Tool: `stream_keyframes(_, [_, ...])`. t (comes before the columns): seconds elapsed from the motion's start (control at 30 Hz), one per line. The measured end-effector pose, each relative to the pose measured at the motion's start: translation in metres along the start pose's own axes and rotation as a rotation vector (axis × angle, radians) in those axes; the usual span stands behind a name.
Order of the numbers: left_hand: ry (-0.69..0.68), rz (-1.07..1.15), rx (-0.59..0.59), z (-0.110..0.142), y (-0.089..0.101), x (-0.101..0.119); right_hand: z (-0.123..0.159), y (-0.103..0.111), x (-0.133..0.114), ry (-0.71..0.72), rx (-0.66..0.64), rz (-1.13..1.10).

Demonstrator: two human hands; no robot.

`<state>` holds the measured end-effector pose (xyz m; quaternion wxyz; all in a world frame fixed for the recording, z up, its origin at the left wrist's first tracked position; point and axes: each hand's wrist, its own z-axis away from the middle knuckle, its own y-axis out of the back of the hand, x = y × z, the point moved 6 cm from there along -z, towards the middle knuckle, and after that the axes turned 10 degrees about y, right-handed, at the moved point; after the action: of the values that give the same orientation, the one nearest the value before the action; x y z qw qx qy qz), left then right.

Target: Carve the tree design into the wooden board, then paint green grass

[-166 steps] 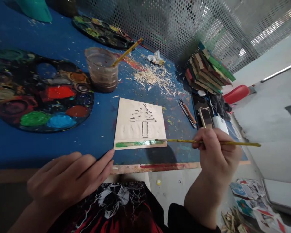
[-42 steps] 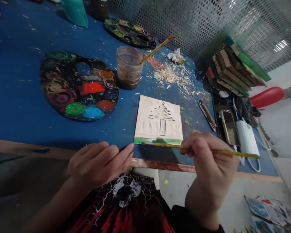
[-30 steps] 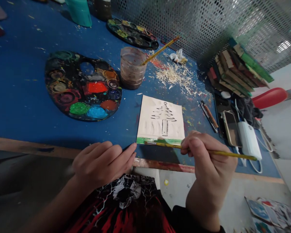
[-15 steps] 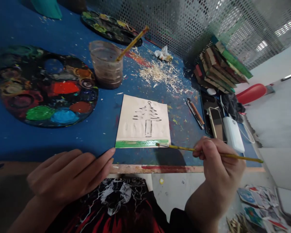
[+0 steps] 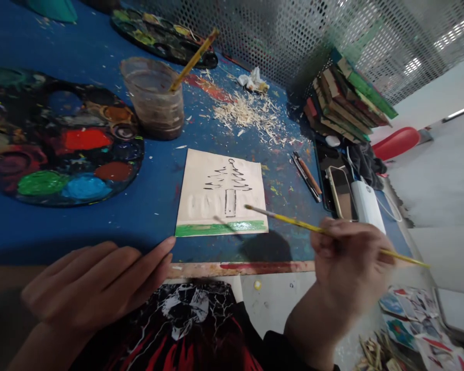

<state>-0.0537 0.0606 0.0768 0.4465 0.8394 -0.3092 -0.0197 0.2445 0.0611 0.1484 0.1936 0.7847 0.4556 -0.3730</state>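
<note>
A pale square tile [image 5: 212, 201] with a black tree outline and a green band along its near edge lies on the blue table [image 5: 150, 206]. My right hand [image 5: 350, 260] grips a thin yellow paintbrush [image 5: 294, 221], whose tip hovers just above the tile's right side. My left hand [image 5: 96, 286] rests flat on the table's near edge, its fingertip close to the tile's near left corner, holding nothing.
A round paint palette [image 5: 58, 139] sits left, a cup of murky water [image 5: 154, 103] with a brush behind the tile, and a second palette [image 5: 162, 36] farther back. Wood shavings [image 5: 251, 113], pens [image 5: 305, 175], a phone [image 5: 340, 188], a white power bank [image 5: 367, 203] and stacked boards [image 5: 344, 98] lie right.
The brush ran along the tile's near edge, filling the green band, and has now lifted off it, tip raised over the right side. My left hand stayed put.
</note>
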Motion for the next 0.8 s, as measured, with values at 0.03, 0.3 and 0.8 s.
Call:
stream_keyframes(0.03, [-0.055, -0.061, -0.008, -0.003, 0.002, 0.008, 0.004, -0.014, 0.004, -0.083, -0.091, -0.028])
stream_keyframes(0.3, [-0.100, -0.177, 0.017, -0.016, 0.012, 0.021, 0.028, -0.069, -0.008, 0.002, -0.149, 0.093])
stream_keyframes(0.8, [-0.158, -0.143, 0.163, -0.014, 0.014, 0.019, 0.038, -0.092, -0.018, 0.015, -0.289, 0.234])
